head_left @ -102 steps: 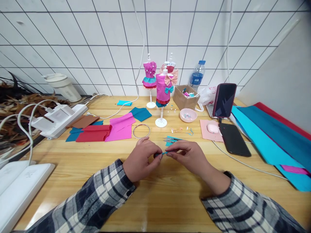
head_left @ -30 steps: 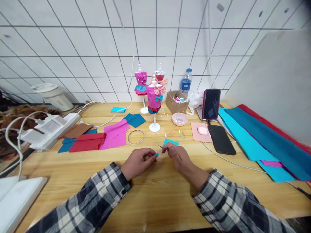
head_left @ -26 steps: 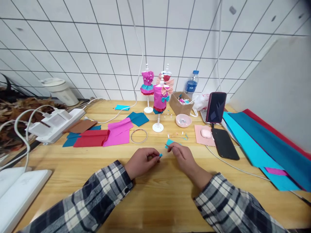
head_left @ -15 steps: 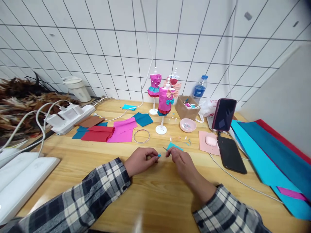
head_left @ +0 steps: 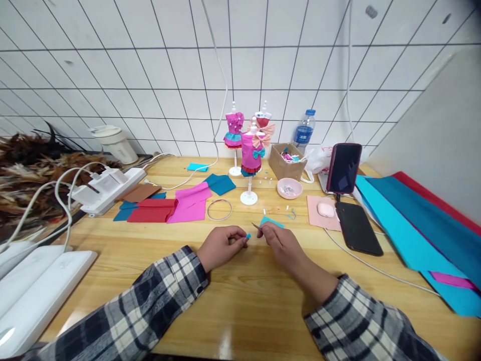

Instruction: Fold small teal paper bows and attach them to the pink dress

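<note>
My left hand (head_left: pixel 222 245) is closed in a pinch on a small turquoise piece (head_left: pixel 248 235), just above the wooden table. Facing it, my right hand (head_left: pixel 280 243) grips a thin pointed metal tool (head_left: pixel 256 226) whose tip angles up and left; fingers hide the rest, so its kind is unclear. A gap separates the tool's tip from the turquoise piece. Behind my right fingers lies a flat turquoise sheet (head_left: pixel 271 221). Farther back stands a miniature dress form (head_left: pixel 251 150) in a magenta dress with peach and turquoise bows.
Left of centre are a metal ring (head_left: pixel 220 210), magenta fabric (head_left: pixel 190 200) and red fabric (head_left: pixel 152 210). A pink bowl (head_left: pixel 289 188) of small beads, a cardboard box (head_left: pixel 287 160) and a black phone (head_left: pixel 358 228) are to the right. A power strip (head_left: pixel 112 193) with cables sits far left.
The camera view has shifted slightly. The tool's tip in my right hand now points more steeply upward, and my left hand still pinches the turquoise piece.
</note>
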`<state>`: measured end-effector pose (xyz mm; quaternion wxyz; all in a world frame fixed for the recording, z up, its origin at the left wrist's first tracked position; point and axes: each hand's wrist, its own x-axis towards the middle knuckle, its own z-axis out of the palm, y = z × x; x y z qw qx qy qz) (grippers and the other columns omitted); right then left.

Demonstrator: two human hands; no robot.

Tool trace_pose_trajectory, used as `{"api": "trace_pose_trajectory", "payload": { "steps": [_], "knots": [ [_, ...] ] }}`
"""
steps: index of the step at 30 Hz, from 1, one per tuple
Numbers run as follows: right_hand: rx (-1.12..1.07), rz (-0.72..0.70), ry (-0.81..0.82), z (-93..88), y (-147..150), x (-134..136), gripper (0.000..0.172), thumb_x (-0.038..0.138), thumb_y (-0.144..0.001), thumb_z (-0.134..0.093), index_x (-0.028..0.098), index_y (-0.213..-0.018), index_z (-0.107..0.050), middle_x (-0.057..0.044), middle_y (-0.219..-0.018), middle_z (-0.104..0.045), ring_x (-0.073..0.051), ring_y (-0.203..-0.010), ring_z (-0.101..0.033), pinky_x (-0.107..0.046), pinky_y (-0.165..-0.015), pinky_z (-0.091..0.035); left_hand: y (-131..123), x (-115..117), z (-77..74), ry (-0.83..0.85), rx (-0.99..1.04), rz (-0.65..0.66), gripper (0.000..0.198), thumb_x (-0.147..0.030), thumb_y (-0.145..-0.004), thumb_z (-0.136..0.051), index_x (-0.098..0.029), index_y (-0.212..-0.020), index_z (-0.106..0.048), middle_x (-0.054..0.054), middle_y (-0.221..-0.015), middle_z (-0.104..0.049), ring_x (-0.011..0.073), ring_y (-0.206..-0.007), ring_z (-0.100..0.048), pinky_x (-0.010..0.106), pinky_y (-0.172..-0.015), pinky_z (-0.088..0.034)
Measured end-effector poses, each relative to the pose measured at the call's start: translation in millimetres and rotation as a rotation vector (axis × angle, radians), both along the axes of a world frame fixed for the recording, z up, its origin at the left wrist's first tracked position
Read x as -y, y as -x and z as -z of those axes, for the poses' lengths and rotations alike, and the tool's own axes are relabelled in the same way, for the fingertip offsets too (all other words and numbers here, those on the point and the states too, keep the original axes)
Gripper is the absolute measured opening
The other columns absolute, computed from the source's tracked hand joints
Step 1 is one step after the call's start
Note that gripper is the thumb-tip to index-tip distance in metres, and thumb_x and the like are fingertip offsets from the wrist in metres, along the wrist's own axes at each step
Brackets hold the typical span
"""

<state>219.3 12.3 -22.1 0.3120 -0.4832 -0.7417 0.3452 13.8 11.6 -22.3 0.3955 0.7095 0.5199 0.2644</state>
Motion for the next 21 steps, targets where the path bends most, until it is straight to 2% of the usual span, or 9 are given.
{"api": "trace_pose_trajectory", "payload": {
  "steps": [5,9,16,21],
  "knots": [
    [-0.036,-0.031,0.072,2.5,-4,-3,0.040,0.047,-0.099,-0.023,0.022,-0.091,-0.053,0.004,-0.061,-0.055,-0.013,-0.056,-0.051,-0.024,-0.060,-0.036,-4,-5,0.2,0.168,0.306,-0.085,0.031,-0.045,-0.076,-0.065,-0.016,-0.084,-0.064,0.009,-0.090,-0.076,0.0213,-0.086,-0.071,0.028,-0.073,-0.052],
    [0.144,-0.109,0.128,-3.4,-1,0,0.035,0.043,-0.099,-0.024,0.022,-0.086,-0.049,0.003,-0.063,-0.060,-0.014,-0.059,-0.055,-0.025,-0.061,-0.035,-2,-8,-2.4,0.204,0.442,-0.147,0.035,-0.048,-0.073,-0.069,-0.015,-0.084,-0.061,0.008,-0.082,-0.076,0.0199,-0.080,-0.071,0.030,-0.074,-0.053],
    [0.310,-0.138,0.140,-11.6,8,10,0.034,0.042,-0.100,-0.022,0.023,-0.086,-0.046,0.002,-0.065,-0.062,-0.015,-0.062,-0.057,-0.025,-0.059,-0.032,-4,0,-10.5,0.213,0.440,-0.098,0.032,-0.045,-0.076,-0.067,-0.015,-0.084,-0.062,0.006,-0.077,-0.074,0.0178,-0.075,-0.070,0.028,-0.071,-0.054],
    [0.319,-0.176,0.149,-12.2,7,10,0.032,0.041,-0.100,-0.023,0.024,-0.090,-0.047,0.002,-0.067,-0.062,-0.015,-0.062,-0.057,-0.025,-0.058,-0.032,-4,1,-7.6,0.145,0.402,-0.050,0.024,-0.038,-0.079,-0.064,-0.015,-0.085,-0.062,0.005,-0.078,-0.073,0.0171,-0.075,-0.071,0.028,-0.071,-0.055]
  ]
}}
